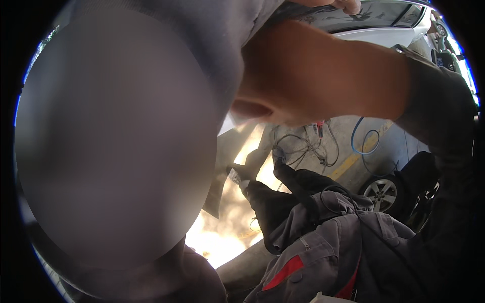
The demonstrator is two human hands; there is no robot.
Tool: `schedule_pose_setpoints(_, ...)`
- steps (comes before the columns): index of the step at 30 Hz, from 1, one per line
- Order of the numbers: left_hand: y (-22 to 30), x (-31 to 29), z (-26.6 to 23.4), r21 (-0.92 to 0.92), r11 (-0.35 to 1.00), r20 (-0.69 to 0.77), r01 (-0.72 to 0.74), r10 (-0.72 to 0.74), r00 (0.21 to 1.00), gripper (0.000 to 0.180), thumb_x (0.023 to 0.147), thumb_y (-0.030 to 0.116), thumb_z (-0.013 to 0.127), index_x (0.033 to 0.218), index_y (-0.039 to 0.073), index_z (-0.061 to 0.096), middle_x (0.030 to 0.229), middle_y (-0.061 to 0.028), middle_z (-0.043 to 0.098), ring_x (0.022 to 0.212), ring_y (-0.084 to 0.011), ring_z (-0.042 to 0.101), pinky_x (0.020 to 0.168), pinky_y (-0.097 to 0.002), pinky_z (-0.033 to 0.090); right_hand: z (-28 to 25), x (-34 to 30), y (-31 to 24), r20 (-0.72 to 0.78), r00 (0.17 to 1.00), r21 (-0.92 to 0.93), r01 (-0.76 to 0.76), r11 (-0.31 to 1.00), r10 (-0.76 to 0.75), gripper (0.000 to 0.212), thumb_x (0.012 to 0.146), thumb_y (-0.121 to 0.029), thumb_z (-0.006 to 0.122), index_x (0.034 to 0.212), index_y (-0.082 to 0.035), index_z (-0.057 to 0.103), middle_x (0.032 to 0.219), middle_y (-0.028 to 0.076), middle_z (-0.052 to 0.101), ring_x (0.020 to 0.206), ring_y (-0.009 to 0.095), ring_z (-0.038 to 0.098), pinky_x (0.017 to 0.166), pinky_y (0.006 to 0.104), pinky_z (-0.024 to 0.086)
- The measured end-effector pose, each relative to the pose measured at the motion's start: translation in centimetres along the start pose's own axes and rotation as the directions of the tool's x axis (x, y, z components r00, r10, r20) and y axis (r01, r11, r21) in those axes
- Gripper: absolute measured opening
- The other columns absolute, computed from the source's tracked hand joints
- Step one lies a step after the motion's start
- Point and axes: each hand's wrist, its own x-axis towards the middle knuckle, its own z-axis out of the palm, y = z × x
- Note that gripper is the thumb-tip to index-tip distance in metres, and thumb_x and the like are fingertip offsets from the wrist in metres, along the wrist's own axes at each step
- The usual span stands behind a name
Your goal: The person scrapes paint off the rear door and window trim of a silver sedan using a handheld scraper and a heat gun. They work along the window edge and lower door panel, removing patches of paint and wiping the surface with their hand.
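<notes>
My right arm reaches in from the right edge in a dark sleeve [439, 101], its bare forearm crossing the upper middle. Smeared by motion, my right hand [275, 83] lies against or just in front of grey cloth [217, 30]; its fingers cannot be made out, nor anything in them. My left hand does not show. At the top edge are the fingers of another hand [349, 6], apparently a co-worker's, near the dark window [374, 16] of a silver car [389, 35]. A large grey blur hides the left side.
Below are my grey and black work clothes with red trim [285, 272]. Dark cables [303, 146] and a red tool [319, 129] lie on the concrete floor by my shoes. A blue hose [356, 139] curls near a wheel [381, 194] at the right. Bright sunlight patches the floor.
</notes>
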Motion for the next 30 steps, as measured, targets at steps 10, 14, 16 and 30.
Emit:
schedule_pose_setpoints(10, -0.4, 0.2, 2.6, -0.102, 0.995, -0.165, -0.022, 0.005, 0.986, 0.022, 0.094, 0.027, 0.062, 0.101, 0.030, 0.082, 0.113, 0.0038, 0.073, 0.123, -0.0188, 0.064, 0.104, -0.0409, 0.050, 1.1, -5.9, -2.6, 0.070, 0.997, 0.080, 0.013, 0.997, -0.018, 0.025, 0.094, -0.023, 0.080, 0.111, -0.015, 0.063, 0.101, 0.009, 0.059, 0.067, 0.015, 0.069, 0.046, 0.0323, 0.056)
schedule_pose_setpoints(14, -0.2, 0.9, 1.0, -0.073, 0.997, -0.057, -0.004, -0.001, 0.998, 0.019, 0.092, 0.028, 0.064, 0.098, 0.031, 0.082, 0.108, 0.0039, 0.071, 0.120, -0.0175, 0.065, 0.102, -0.0410, 0.051, 0.3, -6.1, 1.5, -0.127, 0.991, -0.206, -0.054, 0.977, 0.028, 0.035, 0.087, -0.022, 0.086, 0.114, -0.018, 0.064, 0.100, 0.005, 0.054, 0.069, 0.014, 0.065, 0.052, 0.0320, 0.054)
schedule_pose_setpoints(16, -0.3, 1.1, 1.1, -0.058, 0.998, -0.058, -0.009, 0.005, 0.998, 0.019, 0.092, 0.027, 0.064, 0.098, 0.031, 0.082, 0.109, 0.0041, 0.071, 0.120, -0.0177, 0.066, 0.101, -0.0405, 0.051, 0.3, -5.5, 2.6, -0.158, 0.987, -0.185, -0.007, 0.983, -0.023, 0.036, 0.085, -0.021, 0.087, 0.114, -0.018, 0.065, 0.101, 0.004, 0.055, 0.070, 0.016, 0.066, 0.056, 0.0335, 0.055)
schedule_pose_setpoints(30, -0.8, 2.4, 1.1, -0.003, 0.999, -0.114, -0.048, 0.047, 0.992, 0.022, 0.096, 0.026, 0.061, 0.103, 0.030, 0.082, 0.116, 0.0025, 0.073, 0.123, -0.0198, 0.066, 0.103, -0.0406, 0.052, 2.3, 0.5, -0.3, -0.205, 0.978, -0.045, 0.012, 0.999, -0.021, 0.007, 0.095, -0.023, 0.076, 0.101, -0.021, 0.073, 0.094, 0.003, 0.072, 0.088, 0.026, 0.078, 0.070, 0.0404, 0.061)
